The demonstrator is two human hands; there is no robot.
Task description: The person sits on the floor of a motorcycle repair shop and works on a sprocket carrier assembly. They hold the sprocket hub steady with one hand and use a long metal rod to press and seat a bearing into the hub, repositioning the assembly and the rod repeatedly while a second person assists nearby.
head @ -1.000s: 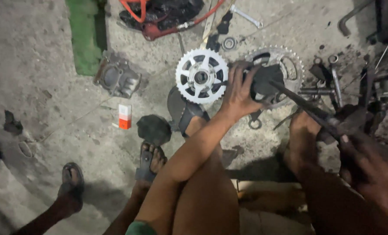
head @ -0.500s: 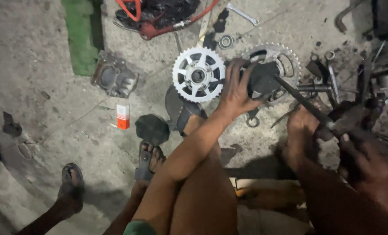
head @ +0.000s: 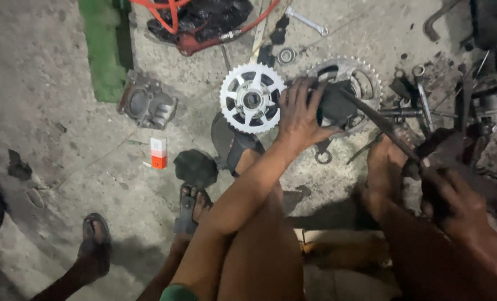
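A dark, greasy hub part [head: 334,106] sits on the concrete floor [head: 53,50], and the left hand [head: 299,114] is pressed over it, fingers [head: 293,92] spread and curled down around its near side, holding it steady. A long metal rod [head: 379,120] runs from that part down to the right hand [head: 454,195], whose fingers are closed tight round the rod's dark handle end. Behind the hub part, partly hidden by it, lies a worn toothed sprocket [head: 360,75]. Just left of the left fingers, almost touching them, lies a bright silver sprocket [head: 252,98] with cut-out spokes. Below the wrist a ring spanner [head: 322,153] rests on the floor. Further left of the fingers are a grey engine cylinder block [head: 146,104], a small orange and white box [head: 158,153] and a green board [head: 101,47]. Beyond the fingers is a tangle of red hose [head: 204,28]. To the right of the rod is a heap of oily tools and parts [head: 460,106]. Sandalled feet [head: 192,209] stand on the floor near the left forearm
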